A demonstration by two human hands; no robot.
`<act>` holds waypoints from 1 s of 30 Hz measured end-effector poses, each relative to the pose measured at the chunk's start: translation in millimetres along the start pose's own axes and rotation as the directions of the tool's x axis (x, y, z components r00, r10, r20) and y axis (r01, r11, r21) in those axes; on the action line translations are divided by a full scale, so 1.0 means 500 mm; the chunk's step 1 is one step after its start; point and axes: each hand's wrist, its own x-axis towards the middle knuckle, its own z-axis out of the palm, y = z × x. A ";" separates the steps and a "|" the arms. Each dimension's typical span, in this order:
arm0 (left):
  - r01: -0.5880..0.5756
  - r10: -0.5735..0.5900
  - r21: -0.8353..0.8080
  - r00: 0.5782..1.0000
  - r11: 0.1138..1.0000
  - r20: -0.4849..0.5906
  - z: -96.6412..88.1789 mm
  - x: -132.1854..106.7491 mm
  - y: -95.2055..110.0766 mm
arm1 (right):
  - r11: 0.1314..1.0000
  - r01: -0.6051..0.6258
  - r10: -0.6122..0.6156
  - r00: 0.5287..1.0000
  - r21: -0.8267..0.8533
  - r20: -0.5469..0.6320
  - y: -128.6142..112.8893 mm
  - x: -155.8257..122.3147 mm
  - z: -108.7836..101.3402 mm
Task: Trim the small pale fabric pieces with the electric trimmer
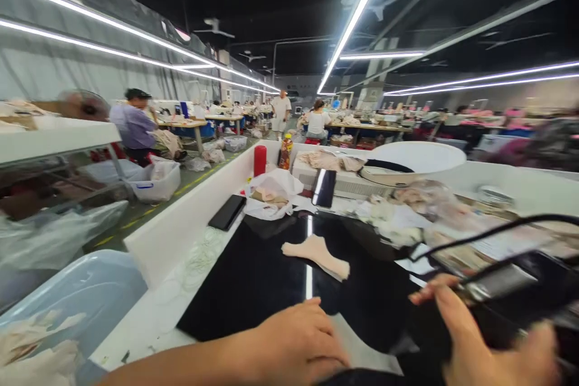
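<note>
My left hand [301,338] rests at the front of a glossy black board [266,271], fingers curled down together on the edge of a pale, curved flat piece [366,347]; I cannot tell whether it is cloth or paper. A small beige fabric piece [319,256] lies farther back on the board. At the right, my right hand [488,338] is smeared by motion, its thumb and fingers apart with nothing seen between them. Close to its fingertips is a dark device with a metal cylinder [506,282] and a black cable [497,232].
Behind the board are a phone [324,188], a white plastic bag [274,193] and a red cylinder [259,160]. A black case [227,212] lies left of them. Fabric scraps [393,220] spread rightward. A blue tub [104,280] stands at lower left. Several people work at tables beyond.
</note>
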 end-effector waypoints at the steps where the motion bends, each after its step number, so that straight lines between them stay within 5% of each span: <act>1: 0.011 -0.013 -0.044 0.999 0.999 -0.041 -0.007 -0.001 0.005 | 0.990 0.023 -0.034 0.997 -0.138 -0.073 -0.007 0.003 -0.002; 3: 0.039 -0.045 -0.105 0.998 0.994 -0.052 -0.017 0.000 0.007 | 0.977 0.048 -0.064 0.996 -0.208 -0.069 -0.020 0.001 0.007; 11: 0.082 -0.077 -0.172 0.996 0.982 0.038 -0.033 0.003 0.007 | 0.998 -0.005 0.010 0.997 -0.064 0.076 -0.025 -0.061 0.058; 30: 0.142 -0.129 -0.173 0.988 0.975 0.084 -0.039 0.006 0.009 | 0.992 0.045 -0.025 0.985 -0.116 0.169 -0.021 -0.081 0.042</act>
